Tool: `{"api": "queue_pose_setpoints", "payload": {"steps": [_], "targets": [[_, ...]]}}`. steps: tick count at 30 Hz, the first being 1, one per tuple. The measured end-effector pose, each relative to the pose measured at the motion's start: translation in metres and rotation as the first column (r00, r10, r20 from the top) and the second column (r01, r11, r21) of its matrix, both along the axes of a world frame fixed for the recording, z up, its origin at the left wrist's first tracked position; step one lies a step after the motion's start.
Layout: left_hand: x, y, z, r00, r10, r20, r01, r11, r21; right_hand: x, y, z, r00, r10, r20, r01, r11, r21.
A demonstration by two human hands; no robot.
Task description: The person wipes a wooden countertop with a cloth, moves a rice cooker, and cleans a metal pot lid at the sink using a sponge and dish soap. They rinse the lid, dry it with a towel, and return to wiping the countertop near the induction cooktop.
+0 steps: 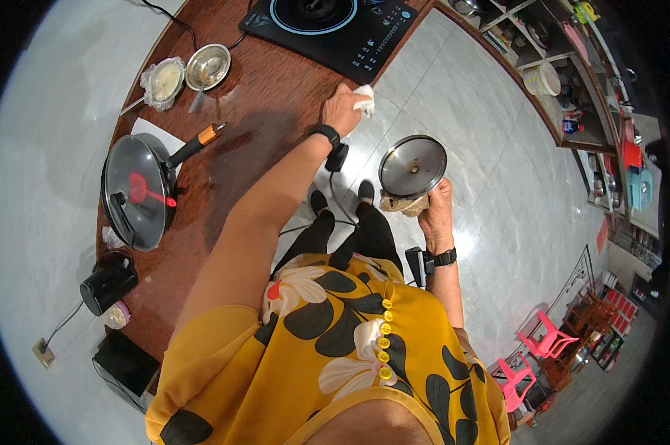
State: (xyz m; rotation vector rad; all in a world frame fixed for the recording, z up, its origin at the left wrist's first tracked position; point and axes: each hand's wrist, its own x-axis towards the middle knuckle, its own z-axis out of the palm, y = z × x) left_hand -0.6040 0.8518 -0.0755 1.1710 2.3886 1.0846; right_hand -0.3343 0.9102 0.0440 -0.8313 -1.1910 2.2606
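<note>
My left hand (343, 111) holds a crumpled white tissue or cloth (364, 101) at the edge of the reddish-brown wooden table (257, 89). Just beyond it lies the corner of a black induction cooker (335, 33). Out over the floor, my right hand (438, 208) grips the rim of a round metal lid or shallow pan (413, 167), tilted with its grey face towards me. A brown cloth (403, 204) is bunched beneath the metal piece, against my right fingers. The underside of that piece is hidden.
On the table are a metal bowl (208, 67) with a spoon, a plastic-wrapped bowl (165, 82), and a pan with a glass lid (137, 192), a red utensil showing through. A black cup-shaped object (109, 283) stands nearer. Shelves (541, 72) and pink chairs (547, 336) are at right.
</note>
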Motion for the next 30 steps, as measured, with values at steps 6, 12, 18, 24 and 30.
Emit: {"api": "queue_pose_setpoints", "payload": {"steps": [6, 12, 18, 24, 30], "targets": [[0.024, -0.067, 0.008, 0.994, 0.044, -0.098, -0.053, 0.995, -0.087, -0.028, 0.061, -0.003, 0.99, 0.125, -0.068, -0.124, 0.992, 0.008], [0.069, -0.246, 0.052, 0.999, -0.032, 0.012, 0.034, 0.95, -0.311, -0.06, 0.137, -0.002, 0.965, 0.225, -0.136, -0.229, 0.973, -0.013], [0.046, -0.156, 0.029, 0.955, 0.295, 0.032, -0.27, 0.91, -0.315, -0.085, 0.189, -0.001, 0.927, 0.361, -0.105, -0.363, 0.932, 0.001], [-0.005, 0.007, 0.016, 0.893, 0.449, -0.008, -0.448, 0.888, -0.101, -0.11, 0.189, -0.002, 0.91, 0.408, -0.07, -0.41, 0.912, -0.016], [0.043, -0.093, -0.005, 0.788, 0.615, -0.032, -0.616, 0.786, -0.052, -0.136, 0.175, -0.006, 0.844, 0.531, -0.075, -0.536, 0.841, -0.068]]}}
